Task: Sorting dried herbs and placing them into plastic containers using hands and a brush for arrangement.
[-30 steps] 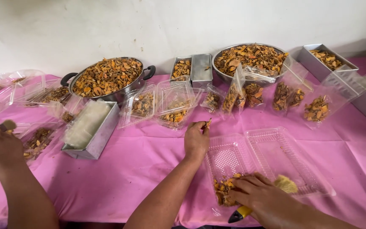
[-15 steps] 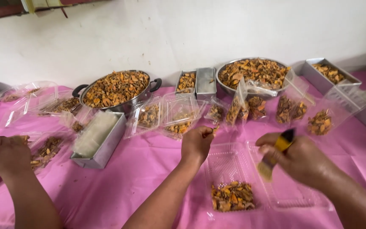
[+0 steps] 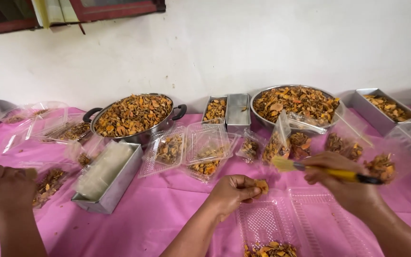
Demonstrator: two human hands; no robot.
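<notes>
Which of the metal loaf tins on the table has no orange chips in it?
The tin at front left, below the handled pot: it holds stacked clear plastic instead.

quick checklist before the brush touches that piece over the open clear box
1. Left hand pinching the orange piece: ok.
2. Right hand gripping the yellow brush, bristles pointing toward the piece: ok.
3. Bristles touching the piece: not ok, a gap shows.
4. Open clear box lying below both hands on the pink cloth: ok.
5. Bristles clean: cannot tell.
6. Another person's hand far off to the left: ok.
</notes>
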